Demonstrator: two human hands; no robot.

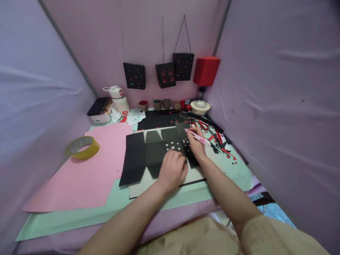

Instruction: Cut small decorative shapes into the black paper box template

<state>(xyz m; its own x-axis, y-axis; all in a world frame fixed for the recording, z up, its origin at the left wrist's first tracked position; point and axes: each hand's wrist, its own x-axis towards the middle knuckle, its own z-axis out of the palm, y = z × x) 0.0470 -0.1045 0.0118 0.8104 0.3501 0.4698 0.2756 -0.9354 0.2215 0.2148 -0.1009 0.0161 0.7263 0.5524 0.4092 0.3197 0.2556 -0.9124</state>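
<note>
Black card (136, 152), creased into panels with notched flaps, lies over a white board (136, 189). Small heart, star and moon cut-outs show pale in its right-hand panels. My left hand (172, 170) presses down on the card just below these shapes, its fingers laid on the surface and holding nothing visible. In my right hand (196, 143) is a slim pink and white craft knife (199, 137), gripped like a pen. Its tip is over the upper part of the right panel; whether it touches the card I cannot tell.
Pink sheets (87, 180) with a tape roll (83, 147) lie left. Red scissors (203, 125) and paper scraps (231, 154) are at right. Behind stand a white bottle (121, 104), small pots (157, 104) and a lidded bowl (200, 107). Black boxes (135, 76) and a red box (206, 71) hang above.
</note>
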